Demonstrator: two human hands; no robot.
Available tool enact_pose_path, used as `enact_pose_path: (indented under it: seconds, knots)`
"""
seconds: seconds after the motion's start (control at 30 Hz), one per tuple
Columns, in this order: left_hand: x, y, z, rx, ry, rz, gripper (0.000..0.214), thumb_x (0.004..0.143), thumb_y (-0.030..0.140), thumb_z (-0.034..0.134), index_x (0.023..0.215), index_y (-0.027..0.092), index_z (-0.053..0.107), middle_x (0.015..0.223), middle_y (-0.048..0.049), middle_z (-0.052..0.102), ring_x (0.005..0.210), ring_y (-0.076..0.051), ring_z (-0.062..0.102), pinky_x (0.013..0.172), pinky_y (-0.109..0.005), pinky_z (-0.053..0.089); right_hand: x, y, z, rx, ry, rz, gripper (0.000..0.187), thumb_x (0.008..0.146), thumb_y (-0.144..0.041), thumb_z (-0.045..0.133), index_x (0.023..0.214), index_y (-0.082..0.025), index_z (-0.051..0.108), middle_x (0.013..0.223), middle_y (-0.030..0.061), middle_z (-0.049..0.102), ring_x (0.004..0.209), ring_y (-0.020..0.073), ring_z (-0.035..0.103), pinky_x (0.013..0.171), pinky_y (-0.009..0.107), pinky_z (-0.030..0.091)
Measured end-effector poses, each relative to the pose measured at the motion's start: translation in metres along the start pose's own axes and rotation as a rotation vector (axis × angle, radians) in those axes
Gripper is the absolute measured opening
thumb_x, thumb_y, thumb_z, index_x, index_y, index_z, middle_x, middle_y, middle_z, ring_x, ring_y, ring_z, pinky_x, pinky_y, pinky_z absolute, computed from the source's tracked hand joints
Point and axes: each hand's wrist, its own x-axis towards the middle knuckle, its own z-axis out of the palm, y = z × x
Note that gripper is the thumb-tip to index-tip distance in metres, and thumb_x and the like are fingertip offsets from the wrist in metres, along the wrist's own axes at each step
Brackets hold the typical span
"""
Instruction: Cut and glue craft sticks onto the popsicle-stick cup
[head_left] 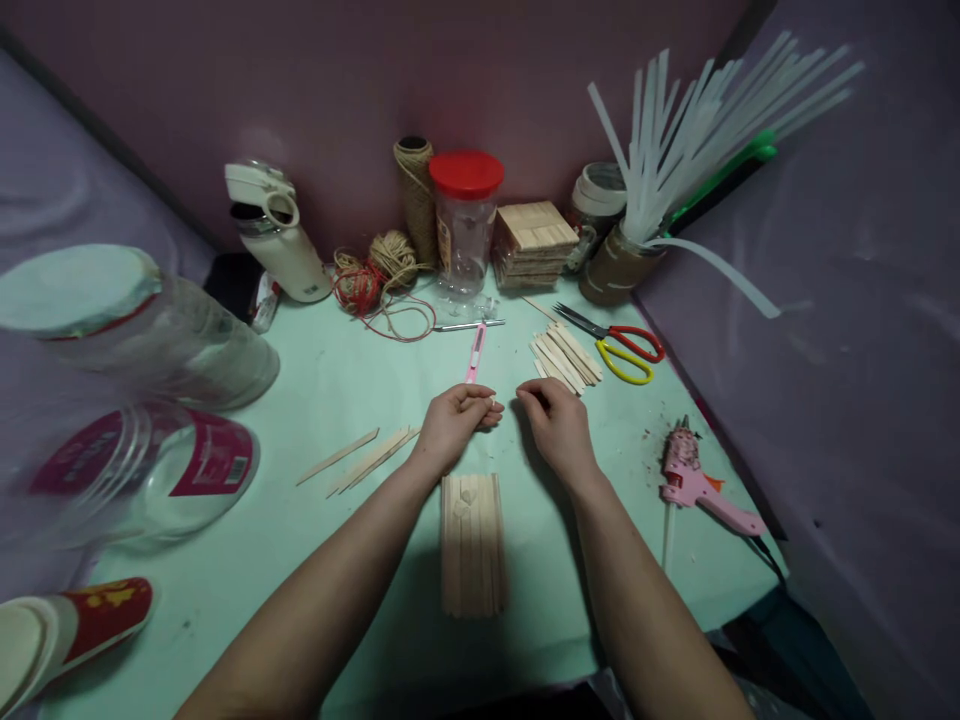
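Observation:
My left hand (459, 418) is closed, thumb against fingers, with a tiny pale bit at the fingertips, too small to name. Facing it across a narrow gap, my right hand (556, 425) is curled in a pinch; whatever it may hold is hidden. Below and between the wrists lies a panel of wooden craft sticks (472, 550), with small pale pieces near its far end. A pink utility knife (476, 352) lies just beyond my left hand. Loose craft sticks (375, 462) lie left of that hand, and a pile of craft sticks (564, 358) lies beyond my right.
Red-and-yellow scissors (626, 345) and a pink glue gun (686, 475) lie on the right. Along the back stand a red-lidded jar (465, 225), stacked stick panels (534, 245), twine balls (394, 258) and a pot of glue sticks (621, 265). Large plastic jars (210, 340) line the left.

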Motion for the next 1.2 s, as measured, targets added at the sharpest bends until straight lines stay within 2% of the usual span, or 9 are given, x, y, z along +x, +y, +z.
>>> enact_pose_path:
  seconds: [0.13,0.23,0.43,0.7,1.2]
  knots:
    - [0.001,-0.002,-0.001,-0.026,0.024,-0.003,0.026,0.066,0.028,0.077,0.083,0.013,0.063,0.072,-0.0055,0.072,0.065,-0.014,0.068,0.073,-0.03,0.054,-0.003,-0.008,0.009,0.454,-0.125,0.297,0.019,0.081,-0.035,0.06,0.081,-0.017,0.064,0.067,-0.0001,0.06,0.061,0.0142,0.052,0.061,0.028,0.042]
    - [0.002,-0.003,-0.002,-0.027,0.036,-0.004,0.025,0.064,0.028,0.078,0.08,0.013,0.065,0.071,-0.0046,0.071,0.066,-0.014,0.068,0.072,-0.027,0.054,-0.004,-0.009,0.013,0.522,-0.155,0.37,0.02,0.077,-0.036,0.064,0.08,-0.016,0.067,0.066,-0.0002,0.061,0.059,0.0129,0.05,0.058,0.027,0.04]
    - [0.002,-0.002,-0.002,0.052,0.026,0.071,0.019,0.065,0.027,0.075,0.076,0.013,0.069,0.064,-0.0014,0.067,0.061,-0.01,0.062,0.064,-0.024,0.05,-0.005,-0.006,0.012,0.455,-0.087,0.383,0.023,0.073,-0.04,0.068,0.076,-0.018,0.068,0.061,-0.001,0.059,0.059,0.014,0.049,0.057,0.027,0.037]
    - [0.002,-0.002,-0.002,0.062,0.046,0.072,0.019,0.064,0.024,0.075,0.077,0.013,0.068,0.063,-0.0014,0.066,0.06,-0.011,0.062,0.063,-0.025,0.049,-0.006,-0.004,0.013,0.412,-0.145,0.368,0.026,0.076,-0.043,0.065,0.076,-0.017,0.068,0.06,-0.0016,0.057,0.057,0.0135,0.047,0.055,0.027,0.034]
    - [0.001,-0.001,-0.002,0.073,0.056,0.083,0.014,0.064,0.021,0.074,0.074,0.013,0.068,0.063,-0.0013,0.066,0.06,-0.011,0.062,0.063,-0.024,0.049,-0.008,-0.007,0.012,0.361,-0.153,0.354,0.024,0.077,-0.041,0.062,0.076,-0.017,0.067,0.062,-0.0013,0.057,0.057,0.0132,0.045,0.055,0.027,0.033]
